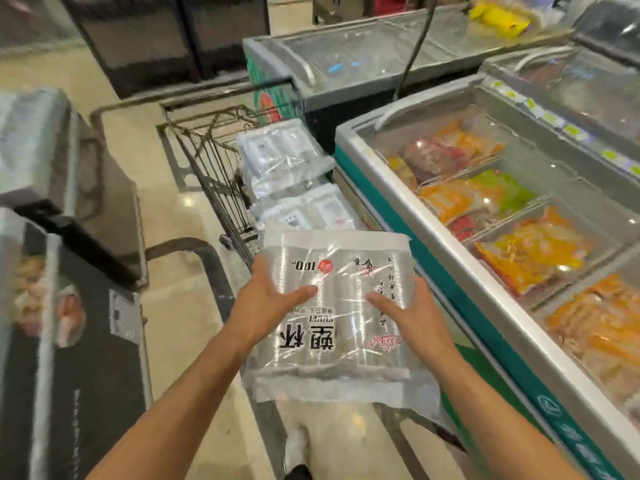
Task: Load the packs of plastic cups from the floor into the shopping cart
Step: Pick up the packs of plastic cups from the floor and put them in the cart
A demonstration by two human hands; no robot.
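— While both hands sit in the head view, what do the fingers have?
— One pack of plastic cups, in clear wrap, with its black print reading upside down. The left hand grips the pack's left edge, thumb laid across the top face and fingers curled along the side and beneath. The right hand grips the right edge likewise, thumb on top. Its fingers are behind the wrap and seen only dimly through it.
— Location of the pack?
— Off the floor, held nearly flat between the two palms, with the thumbs apart on its face.
— Beyond the fingertips?
— The shopping cart, a dark wire frame, stands ahead of the left fingers. More packs lie past the held pack's far edge, seemingly in the basket. The basket's right wall is hidden, so I cannot confirm.
— Outboard of the right fingers?
— A chest freezer with a white rim and teal side stands just beside the right hand. Coloured bags lie under its glass.
— Below the wrists?
— A shoe and a pale trouser leg, both blurred.
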